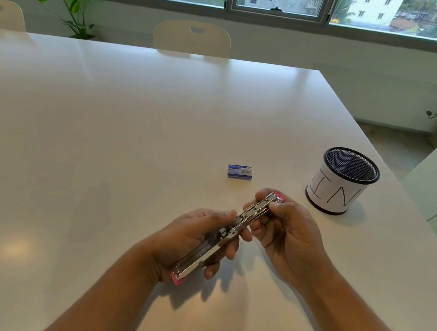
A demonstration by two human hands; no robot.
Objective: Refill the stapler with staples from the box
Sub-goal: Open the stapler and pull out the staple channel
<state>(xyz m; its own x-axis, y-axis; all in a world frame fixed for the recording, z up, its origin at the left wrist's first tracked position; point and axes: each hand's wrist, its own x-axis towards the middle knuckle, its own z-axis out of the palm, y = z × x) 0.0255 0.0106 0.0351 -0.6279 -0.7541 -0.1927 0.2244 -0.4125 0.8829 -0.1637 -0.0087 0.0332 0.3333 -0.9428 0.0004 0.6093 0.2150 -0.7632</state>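
Note:
A pink stapler [232,233] with bare metal inner parts is swung open flat and held above the white table [109,128]. My left hand [191,240] grips its near half, whose metal channel faces up. My right hand [286,230] pinches the far half between thumb and fingers. A small blue staple box [240,172] lies shut on the table just beyond the hands, untouched.
A black mesh cup [342,181] wrapped in white paper with handwritten letters stands to the right, near the table's right edge. Two pale chairs [192,38] and a potted plant [70,7] are behind the far edge, under the windows.

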